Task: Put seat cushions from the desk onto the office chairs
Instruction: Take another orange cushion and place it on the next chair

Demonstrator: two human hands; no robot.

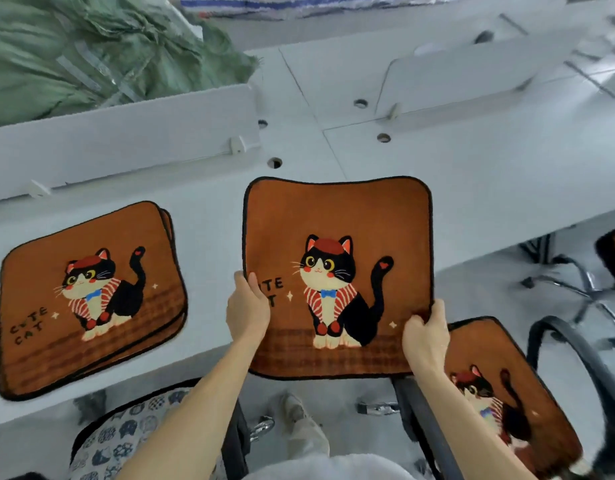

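I hold an orange seat cushion (337,216) with a cartoon cat up in front of me, over the desk's front edge. My left hand (247,310) grips its left edge and my right hand (425,336) grips its lower right edge. A stack of the same cushions (91,296) lies on the white desk (472,174) to the left. Another identical cushion (500,393) lies on the seat of the office chair (576,348) at the lower right. A chair with a patterned blue-and-white seat (126,434) stands at the lower left, partly under the desk.
White divider panels (126,140) run along the back of the desk, with round cable holes beside them. Green sacks (91,46) are piled behind the left divider. Another chair base (583,282) and dark seat stand at the far right. My leg and shoe show below.
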